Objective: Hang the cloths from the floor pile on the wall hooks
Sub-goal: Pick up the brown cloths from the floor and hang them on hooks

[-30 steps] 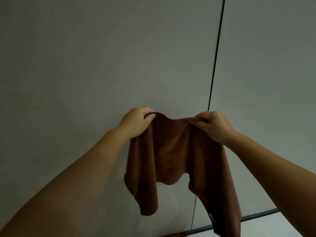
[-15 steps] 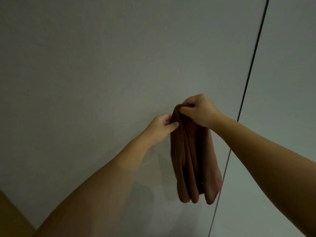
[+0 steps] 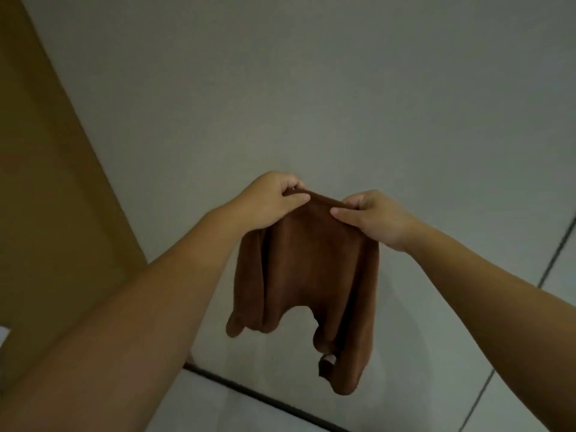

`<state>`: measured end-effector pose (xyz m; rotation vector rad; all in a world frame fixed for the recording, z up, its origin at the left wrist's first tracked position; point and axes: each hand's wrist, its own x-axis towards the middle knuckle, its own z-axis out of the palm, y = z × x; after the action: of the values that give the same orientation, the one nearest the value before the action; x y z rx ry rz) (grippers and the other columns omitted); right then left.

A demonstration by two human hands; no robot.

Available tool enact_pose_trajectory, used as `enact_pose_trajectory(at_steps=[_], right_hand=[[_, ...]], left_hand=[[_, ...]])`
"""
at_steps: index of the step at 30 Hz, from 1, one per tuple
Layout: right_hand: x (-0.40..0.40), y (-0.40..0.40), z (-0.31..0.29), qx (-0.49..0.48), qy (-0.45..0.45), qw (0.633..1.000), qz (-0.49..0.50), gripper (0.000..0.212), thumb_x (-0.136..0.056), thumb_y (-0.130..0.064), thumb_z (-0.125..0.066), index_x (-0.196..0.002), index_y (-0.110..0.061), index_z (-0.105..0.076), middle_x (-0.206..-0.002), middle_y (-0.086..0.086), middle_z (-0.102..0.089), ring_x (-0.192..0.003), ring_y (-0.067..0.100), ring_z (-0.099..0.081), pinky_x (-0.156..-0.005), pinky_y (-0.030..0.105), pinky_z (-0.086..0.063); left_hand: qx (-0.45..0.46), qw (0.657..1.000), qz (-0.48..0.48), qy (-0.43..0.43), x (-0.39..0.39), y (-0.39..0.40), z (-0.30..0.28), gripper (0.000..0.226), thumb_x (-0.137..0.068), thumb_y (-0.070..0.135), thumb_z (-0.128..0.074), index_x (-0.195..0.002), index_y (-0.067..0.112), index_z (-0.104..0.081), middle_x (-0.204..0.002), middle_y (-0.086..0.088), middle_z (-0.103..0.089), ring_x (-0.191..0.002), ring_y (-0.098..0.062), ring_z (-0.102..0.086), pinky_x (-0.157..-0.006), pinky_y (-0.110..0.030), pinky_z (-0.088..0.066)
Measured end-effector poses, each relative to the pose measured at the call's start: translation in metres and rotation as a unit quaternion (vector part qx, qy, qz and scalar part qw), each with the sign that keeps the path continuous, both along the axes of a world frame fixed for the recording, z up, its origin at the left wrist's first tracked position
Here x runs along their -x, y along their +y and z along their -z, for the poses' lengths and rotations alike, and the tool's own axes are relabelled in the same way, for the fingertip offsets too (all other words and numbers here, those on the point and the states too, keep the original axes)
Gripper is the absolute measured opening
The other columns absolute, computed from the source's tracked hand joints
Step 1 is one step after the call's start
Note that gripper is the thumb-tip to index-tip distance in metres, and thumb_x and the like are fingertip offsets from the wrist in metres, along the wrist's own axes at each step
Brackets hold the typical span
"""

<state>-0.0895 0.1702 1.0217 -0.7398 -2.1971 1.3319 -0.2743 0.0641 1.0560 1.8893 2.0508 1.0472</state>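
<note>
A brown cloth (image 3: pixel 308 275) hangs in front of the grey wall (image 3: pixel 311 88), held up by its top edge. My left hand (image 3: pixel 271 198) pinches the left end of that edge between thumb and fingers. My right hand (image 3: pixel 374 216) pinches the right end, a short span away. The cloth droops below in two lobes, with a small loop at the lower right. No hook and no floor pile show in this view.
A tan wooden panel (image 3: pixel 46 198) fills the left side. A dark seam (image 3: pixel 249 391) runs along the base of the wall, and another dark line (image 3: pixel 558 254) crosses the wall at the far right.
My hands have spread apart along the cloth's top edge, so the bunched cloth is stretched out again. The view has swung left, bringing the tan panel in.
</note>
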Motion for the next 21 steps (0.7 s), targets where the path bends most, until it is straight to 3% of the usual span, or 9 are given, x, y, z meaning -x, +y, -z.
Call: enact_pose_trajectory(at_steps=[4, 7, 10, 13, 16, 18, 21], right_hand=[[0.044, -0.033, -0.006, -0.078, 0.016, 0.992, -0.099, 0.02, -0.09, -0.025, -0.062, -0.083, -0.009, -0.071, -0.072, 0.003, -0.069, -0.06, 0.006, -0.061, -0.059, 0.016, -0.05], [0.079, -0.079, -0.005, -0.053, 0.051, 0.979, -0.188, 0.019, -0.09, -0.024, -0.062, -0.081, -0.009, -0.07, -0.069, 0.0, -0.066, -0.057, 0.005, -0.06, -0.056, 0.016, -0.049], [0.112, -0.145, -0.011, -0.026, 0.082, 0.96, -0.267, 0.015, -0.089, -0.02, -0.063, -0.086, -0.006, -0.069, -0.073, 0.005, -0.066, -0.062, 0.01, -0.061, -0.062, 0.024, -0.052], [0.141, -0.211, -0.02, -0.076, 0.116, 0.939, -0.314, 0.006, -0.086, -0.016, -0.067, -0.084, -0.01, -0.068, -0.073, 0.004, -0.063, -0.063, 0.01, -0.057, -0.064, 0.025, -0.049], [0.162, -0.272, -0.03, -0.151, 0.116, 0.91, -0.368, 0.006, -0.082, -0.018, -0.071, -0.079, -0.015, -0.067, -0.068, -0.001, -0.06, -0.057, 0.006, -0.051, -0.059, 0.022, -0.043], [0.172, -0.314, -0.034, -0.194, 0.104, 0.885, -0.41, 0.009, -0.082, -0.019, -0.072, -0.08, -0.012, -0.068, -0.07, 0.007, -0.063, -0.056, 0.005, -0.05, -0.054, 0.019, -0.04], [0.185, -0.385, -0.04, -0.217, 0.108, 0.854, -0.46, 0.013, -0.082, -0.021, -0.071, -0.084, -0.009, -0.07, -0.08, 0.019, -0.066, -0.062, 0.011, -0.052, -0.058, 0.025, -0.04]], left_hand=[[0.008, 0.991, -0.136, 0.007, 0.017, -0.081, 0.012, 0.015, -0.094, 0.03, -0.055, -0.094, 0.023, -0.068, -0.09, 0.005, -0.069, -0.083, -0.009, -0.065, -0.079, -0.031, -0.054], [-0.012, 0.971, -0.24, -0.01, 0.019, -0.15, 0.016, 0.019, -0.096, 0.025, -0.052, -0.089, 0.012, -0.064, -0.082, -0.006, -0.066, -0.071, -0.012, -0.058, -0.07, -0.035, -0.05], [-0.016, 0.94, -0.34, -0.028, 0.016, -0.224, 0.015, 0.023, -0.097, 0.024, -0.048, -0.089, 0.007, -0.06, -0.067, 0.004, -0.054, -0.057, -0.006, -0.047, -0.056, -0.026, -0.039], [-0.037, 0.907, -0.42, -0.022, 0.012, -0.299, 0.012, 0.017, -0.095, 0.023, -0.053, -0.08, 0.018, -0.059, -0.067, 0.005, -0.056, -0.058, -0.007, -0.05, -0.058, -0.021, -0.041], [-0.046, 0.886, -0.462, -0.022, 0.0, -0.373, 0.007, 0.009, -0.09, 0.023, -0.061, -0.083, 0.019, -0.065, -0.076, -0.003, -0.066, -0.068, -0.017, -0.061, -0.067, -0.032, -0.05], [-0.047, 0.87, -0.491, -0.015, -0.009, -0.421, 0.002, 0.009, -0.089, 0.025, -0.063, -0.088, 0.018, -0.068, -0.083, -0.007, -0.069, -0.075, -0.023, -0.065, -0.071, -0.035, -0.053], [-0.046, 0.847, -0.529, 0.0, -0.02, -0.496, -0.007, 0.008, -0.088, 0.028, -0.063, -0.085, 0.023, -0.069, -0.082, -0.002, -0.07, -0.075, -0.016, -0.065, -0.072, -0.033, -0.054]])
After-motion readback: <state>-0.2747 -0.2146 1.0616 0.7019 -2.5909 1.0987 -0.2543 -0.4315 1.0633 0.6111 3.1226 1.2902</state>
